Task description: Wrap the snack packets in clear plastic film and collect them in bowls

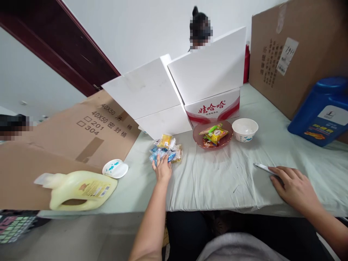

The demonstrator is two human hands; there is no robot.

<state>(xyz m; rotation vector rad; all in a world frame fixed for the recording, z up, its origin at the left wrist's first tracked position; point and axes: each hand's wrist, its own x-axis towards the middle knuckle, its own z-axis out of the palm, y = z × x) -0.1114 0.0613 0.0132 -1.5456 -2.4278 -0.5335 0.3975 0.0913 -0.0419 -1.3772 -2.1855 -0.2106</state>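
My left hand (162,168) reaches forward to a small heap of wrapped snacks (165,149) on the pale green cloth, its fingers curled onto the nearest blue packets. My right hand (293,186) lies palm down on the cloth at the right, fingers stretched flat over the end of a phone (263,168). Beyond the heap stands a reddish plate (199,142) holding a few more wrapped snacks (214,133). A white bowl (245,129) stands right of the plate.
A white box with red lettering (213,107) and white foam boards (144,90) stand behind the plate. A yellow jug (81,190) lies at the left beside a small white lid (115,168). A blue jug (322,112) and brown cartons (293,50) stand at the right. Another person is behind the boards.
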